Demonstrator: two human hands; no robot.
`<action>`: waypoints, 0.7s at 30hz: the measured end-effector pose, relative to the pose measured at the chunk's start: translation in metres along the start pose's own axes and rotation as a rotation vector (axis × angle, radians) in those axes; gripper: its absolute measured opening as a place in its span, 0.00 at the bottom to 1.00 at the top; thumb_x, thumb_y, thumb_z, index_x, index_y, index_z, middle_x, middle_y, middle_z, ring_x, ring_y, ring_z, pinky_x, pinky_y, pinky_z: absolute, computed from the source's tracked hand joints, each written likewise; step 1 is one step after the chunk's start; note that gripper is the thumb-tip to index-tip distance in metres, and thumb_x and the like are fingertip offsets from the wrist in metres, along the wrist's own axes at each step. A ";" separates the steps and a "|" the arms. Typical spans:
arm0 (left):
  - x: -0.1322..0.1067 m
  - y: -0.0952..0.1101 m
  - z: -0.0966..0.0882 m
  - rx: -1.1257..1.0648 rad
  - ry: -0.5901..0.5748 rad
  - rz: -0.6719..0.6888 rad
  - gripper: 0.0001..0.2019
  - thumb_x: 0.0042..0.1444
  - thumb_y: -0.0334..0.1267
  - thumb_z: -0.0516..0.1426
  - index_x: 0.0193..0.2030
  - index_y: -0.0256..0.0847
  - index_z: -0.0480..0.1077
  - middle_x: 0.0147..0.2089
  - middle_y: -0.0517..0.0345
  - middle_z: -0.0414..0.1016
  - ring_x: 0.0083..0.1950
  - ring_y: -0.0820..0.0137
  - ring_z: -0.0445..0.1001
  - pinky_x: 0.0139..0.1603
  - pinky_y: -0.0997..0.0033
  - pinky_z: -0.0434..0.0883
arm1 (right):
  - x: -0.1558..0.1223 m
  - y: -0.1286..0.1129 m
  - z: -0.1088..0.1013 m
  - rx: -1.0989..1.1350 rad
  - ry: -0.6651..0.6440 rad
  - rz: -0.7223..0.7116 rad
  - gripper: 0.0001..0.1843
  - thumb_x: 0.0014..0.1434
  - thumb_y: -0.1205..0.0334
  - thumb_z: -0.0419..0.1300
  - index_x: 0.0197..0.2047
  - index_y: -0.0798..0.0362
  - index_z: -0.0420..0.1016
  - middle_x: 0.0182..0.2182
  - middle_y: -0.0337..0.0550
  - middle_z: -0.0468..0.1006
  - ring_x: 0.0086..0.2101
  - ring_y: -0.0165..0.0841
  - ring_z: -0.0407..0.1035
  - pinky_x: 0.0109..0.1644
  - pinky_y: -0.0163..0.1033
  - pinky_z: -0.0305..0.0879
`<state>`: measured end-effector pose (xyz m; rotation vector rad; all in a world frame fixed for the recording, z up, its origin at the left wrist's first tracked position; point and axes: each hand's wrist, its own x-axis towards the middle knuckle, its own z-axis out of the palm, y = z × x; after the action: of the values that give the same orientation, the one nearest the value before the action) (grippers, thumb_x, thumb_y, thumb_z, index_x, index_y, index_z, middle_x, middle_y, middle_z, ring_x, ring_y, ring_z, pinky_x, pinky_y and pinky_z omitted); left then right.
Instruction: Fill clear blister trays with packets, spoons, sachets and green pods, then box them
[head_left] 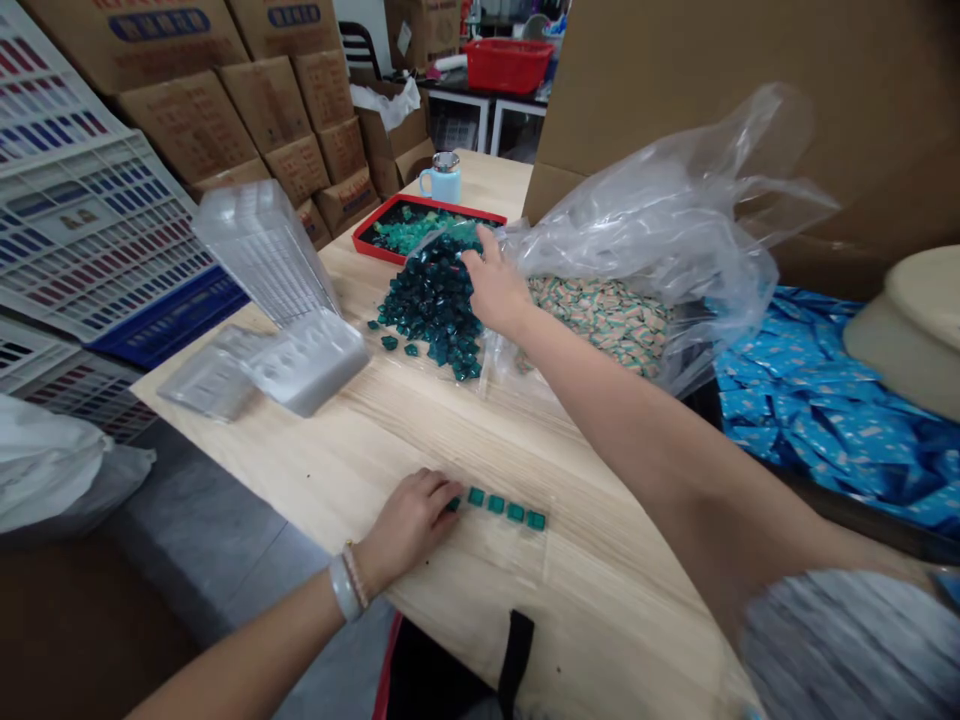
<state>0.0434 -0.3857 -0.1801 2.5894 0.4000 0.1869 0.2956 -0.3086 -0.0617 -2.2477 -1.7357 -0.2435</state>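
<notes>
My left hand [409,530] lies palm down on the pale wooden table [570,600], its fingertips at the end of a short row of several square teal pods [505,508]. One pod is partly covered by my fingers. My right hand [495,290] rests with spread fingers at the edge of a heap of dark teal pods [431,310], on the transparent plastic bag [652,220] spilling them. A few loose pods [397,345] lie just left of the heap. My right hand holds nothing that I can see.
A red tray [427,225] of teal pods and a pale blue mug [444,180] stand at the table's far end. Transparent plastic trays [300,360] lie at left, with stacked cartons [262,120] behind. Blue sachets [825,410] fill a bin at right.
</notes>
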 end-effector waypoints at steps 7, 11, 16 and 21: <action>0.002 -0.001 -0.004 -0.122 0.031 -0.074 0.10 0.55 0.37 0.52 0.42 0.39 0.67 0.39 0.52 0.71 0.41 0.67 0.69 0.44 0.64 0.67 | -0.069 0.004 0.020 0.190 -0.087 -0.018 0.17 0.55 0.72 0.45 0.45 0.58 0.67 0.41 0.50 0.69 0.39 0.35 0.64 0.43 0.40 0.60; 0.015 -0.001 -0.011 -0.434 0.100 -0.300 0.07 0.52 0.38 0.54 0.37 0.39 0.68 0.33 0.56 0.71 0.35 0.70 0.69 0.37 0.69 0.67 | -0.152 -0.006 0.027 0.472 -0.152 -0.094 0.12 0.56 0.70 0.47 0.39 0.57 0.70 0.34 0.47 0.71 0.36 0.33 0.65 0.41 0.38 0.61; 0.036 0.010 -0.012 -1.108 0.127 -0.594 0.12 0.44 0.39 0.59 0.33 0.36 0.65 0.28 0.60 0.70 0.30 0.75 0.69 0.32 0.75 0.65 | -0.208 -0.035 0.041 0.799 -0.267 -0.073 0.09 0.54 0.66 0.54 0.40 0.54 0.68 0.34 0.44 0.72 0.36 0.31 0.66 0.39 0.36 0.63; 0.030 0.026 -0.007 -1.394 0.128 -0.716 0.16 0.41 0.42 0.61 0.33 0.36 0.64 0.29 0.60 0.70 0.26 0.78 0.67 0.26 0.78 0.62 | -0.218 -0.053 0.045 0.833 -0.262 0.100 0.08 0.54 0.66 0.54 0.39 0.55 0.69 0.31 0.42 0.72 0.32 0.30 0.65 0.37 0.36 0.62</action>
<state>0.0762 -0.3943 -0.1593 0.9951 0.8241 0.2450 0.1861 -0.4817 -0.1646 -1.7609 -1.4344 0.6974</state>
